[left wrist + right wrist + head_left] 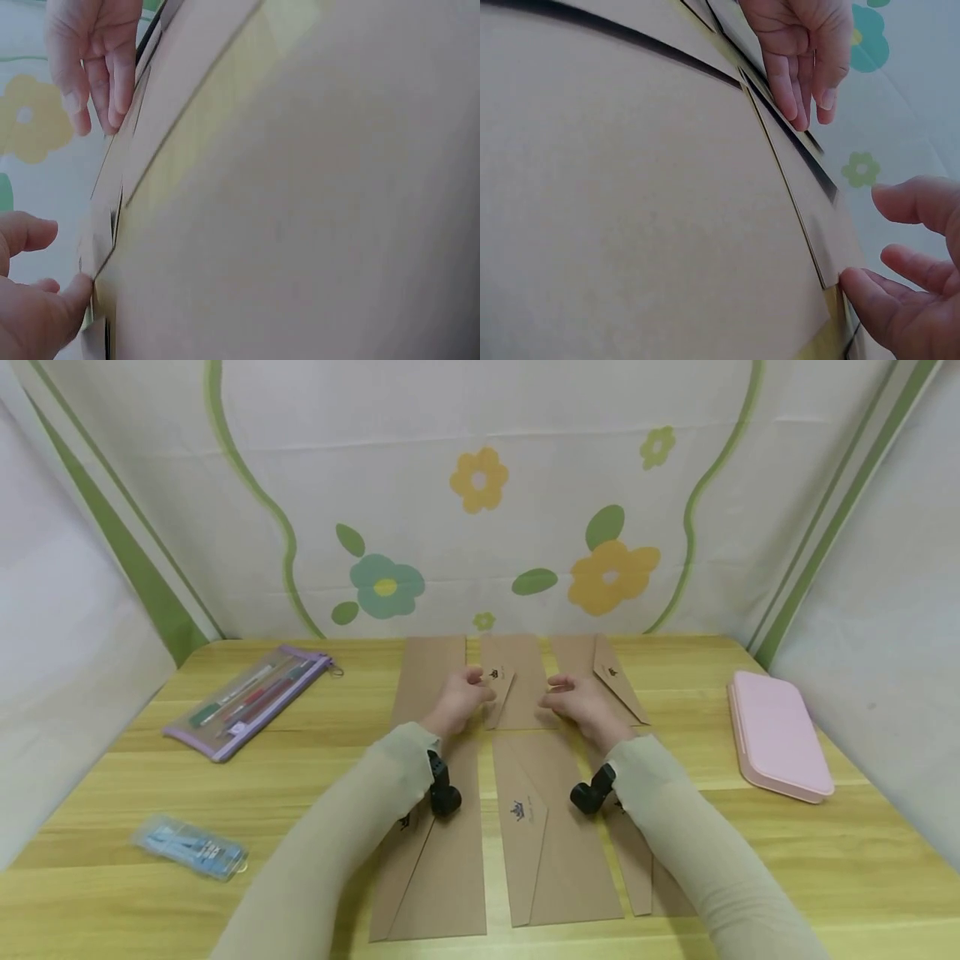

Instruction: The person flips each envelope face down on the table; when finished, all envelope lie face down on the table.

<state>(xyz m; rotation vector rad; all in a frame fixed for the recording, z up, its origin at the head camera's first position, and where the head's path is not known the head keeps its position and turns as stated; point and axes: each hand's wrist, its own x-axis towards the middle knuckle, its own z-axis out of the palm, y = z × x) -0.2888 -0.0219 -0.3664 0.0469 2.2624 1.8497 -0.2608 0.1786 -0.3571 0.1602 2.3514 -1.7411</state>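
Apparently, most of the laying-out was done: six flat brown envelopes lay on the wood-grain table [862, 872], in two rows of three. The far row held a far-left envelope [429, 668], a far-middle envelope [529, 693] and a far-right envelope [576, 653]; the near row held a near-left envelope [457, 877], a near-middle envelope [573, 868] and a near-right envelope [669, 893], this last partly hidden by my right forearm. My left hand [460, 698] was at the left side of the far-middle envelope and my right hand [582, 701] at its right, both loosely spread, thumbs apart from the fingers, gripping nothing. The wrist views were steeply slanted, so I could not tell whether my fingertips pressed the paper or merely brushed it. What remained, I judged, was minor straightening, since the gaps looked uneven. A zipped pencil pouch [255, 693] and a small blue case [193, 849] lay untouched to the left, a pink case [780, 731] to the right.
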